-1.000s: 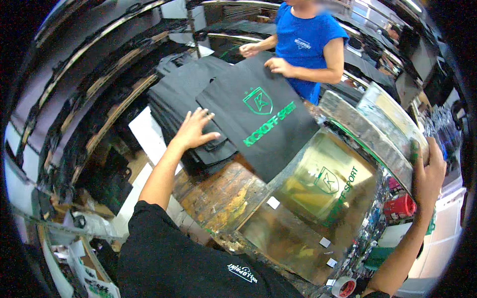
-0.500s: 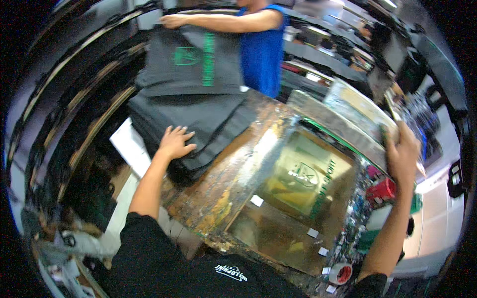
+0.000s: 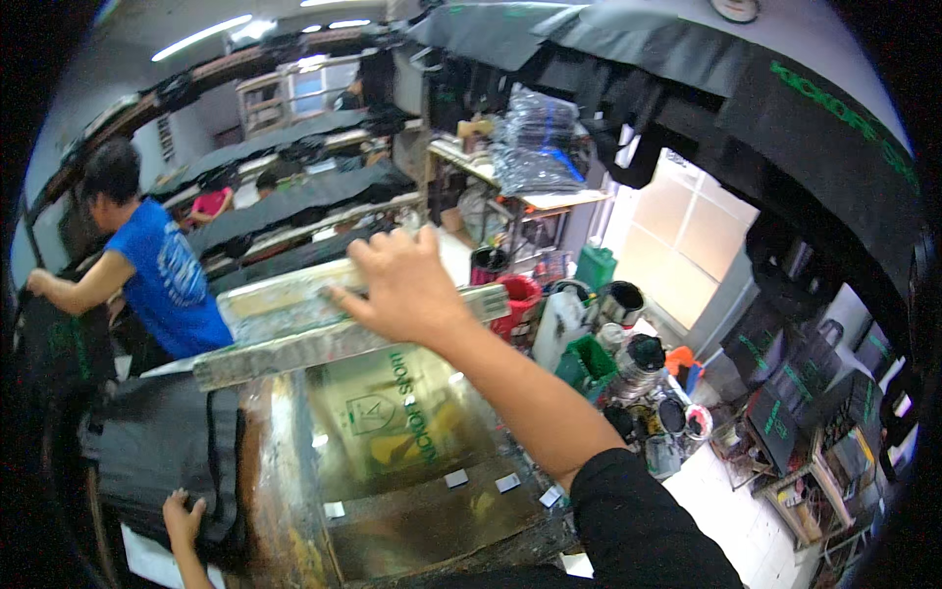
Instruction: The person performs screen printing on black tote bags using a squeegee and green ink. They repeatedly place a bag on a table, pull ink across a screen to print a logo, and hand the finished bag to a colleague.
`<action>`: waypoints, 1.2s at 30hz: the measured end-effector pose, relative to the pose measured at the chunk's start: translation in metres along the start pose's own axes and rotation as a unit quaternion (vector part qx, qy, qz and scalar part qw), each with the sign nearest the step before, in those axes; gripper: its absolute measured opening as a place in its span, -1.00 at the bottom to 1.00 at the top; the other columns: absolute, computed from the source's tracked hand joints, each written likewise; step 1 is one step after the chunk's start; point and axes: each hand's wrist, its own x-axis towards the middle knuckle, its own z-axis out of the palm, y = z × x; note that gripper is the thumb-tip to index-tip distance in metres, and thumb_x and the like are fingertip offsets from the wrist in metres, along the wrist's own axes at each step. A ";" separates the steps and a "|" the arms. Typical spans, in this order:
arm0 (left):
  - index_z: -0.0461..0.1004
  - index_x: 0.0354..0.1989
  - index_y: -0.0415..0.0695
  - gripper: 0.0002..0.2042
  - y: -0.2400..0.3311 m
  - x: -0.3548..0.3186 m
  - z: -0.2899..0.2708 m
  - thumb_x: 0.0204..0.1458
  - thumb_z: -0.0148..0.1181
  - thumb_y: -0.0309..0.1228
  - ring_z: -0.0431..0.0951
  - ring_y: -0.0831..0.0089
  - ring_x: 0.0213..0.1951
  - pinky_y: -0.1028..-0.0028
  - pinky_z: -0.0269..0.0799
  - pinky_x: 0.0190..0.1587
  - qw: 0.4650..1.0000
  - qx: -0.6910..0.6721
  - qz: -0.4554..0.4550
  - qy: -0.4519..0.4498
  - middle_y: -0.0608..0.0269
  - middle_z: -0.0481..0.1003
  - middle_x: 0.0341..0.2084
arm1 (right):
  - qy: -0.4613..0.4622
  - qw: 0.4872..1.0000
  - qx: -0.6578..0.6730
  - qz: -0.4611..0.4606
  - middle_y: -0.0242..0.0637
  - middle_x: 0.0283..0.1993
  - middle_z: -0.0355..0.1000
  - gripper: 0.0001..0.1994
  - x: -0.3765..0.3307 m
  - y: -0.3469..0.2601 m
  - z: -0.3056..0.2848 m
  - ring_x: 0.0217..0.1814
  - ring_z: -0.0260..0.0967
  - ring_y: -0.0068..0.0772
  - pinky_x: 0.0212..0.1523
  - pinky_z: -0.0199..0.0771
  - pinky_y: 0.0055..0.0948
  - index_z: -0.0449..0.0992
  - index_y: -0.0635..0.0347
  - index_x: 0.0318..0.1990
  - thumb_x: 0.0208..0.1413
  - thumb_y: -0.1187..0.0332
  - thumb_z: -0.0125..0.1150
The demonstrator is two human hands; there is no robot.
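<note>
My left hand (image 3: 183,518) rests with fingers apart on the near edge of a stack of dark fabric pieces (image 3: 162,432), at the lower left. Out in front, my right hand (image 3: 407,285) is closed on a pale, paint-stained wooden bar (image 3: 285,291), its thumb on the near side; the grip is partly hidden. A thick grey-stained beam (image 3: 294,351) runs just below that hand. Nearer me lies a printing screen (image 3: 383,510) with a yellowish translucent window (image 3: 339,393), which carries a shield mark and green lettering. Small white squares (image 3: 456,478) sit on it.
A person in blue (image 3: 167,265) stands at the far left, holding dark fabric. Paint-smeared cans (image 3: 620,304), a red bucket (image 3: 518,299) and a green container (image 3: 586,365) crowd the right side. Plastic-wrapped bundles (image 3: 540,137) lie on a table behind. Dark fabric hangs above.
My view has swung right and up. The other person and the dark stack now appear farther left. My left hand still touches the stack; my right hand remains at the bar.
</note>
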 end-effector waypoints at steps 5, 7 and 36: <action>0.67 -0.24 -0.39 -0.73 -0.017 0.011 0.033 0.07 0.39 -0.36 0.61 -0.11 -0.13 0.02 0.45 0.04 0.988 0.031 0.068 0.132 -0.19 0.65 -0.27 | 0.015 1.000 -0.003 0.001 -0.16 -0.14 0.58 -0.45 0.001 0.006 -0.002 0.02 0.47 -0.15 0.14 0.22 0.00 0.60 0.16 -0.07 0.28 -0.21 0.11; 0.64 -0.30 -0.41 -0.75 -0.023 0.020 0.027 0.12 0.34 -0.38 0.61 -0.12 -0.29 0.03 0.48 -0.14 0.984 0.051 0.109 0.130 -0.24 0.62 -0.39 | 0.002 1.000 0.005 0.003 -0.16 -0.14 0.58 -0.46 0.001 0.004 -0.005 0.02 0.47 -0.16 0.14 0.22 -0.01 0.61 0.15 -0.08 0.27 -0.21 0.12; 0.30 0.48 -0.08 -0.08 0.383 -0.133 0.182 0.13 0.05 0.41 -0.05 -0.11 0.58 -0.32 -0.34 0.52 0.893 -0.007 0.436 -0.107 -0.04 0.10 0.55 | 0.038 0.998 -0.048 -0.014 -0.11 -0.17 0.65 -0.36 0.006 0.016 0.021 -0.04 0.61 -0.09 0.07 0.38 0.13 0.67 0.15 -0.11 0.22 -0.32 0.08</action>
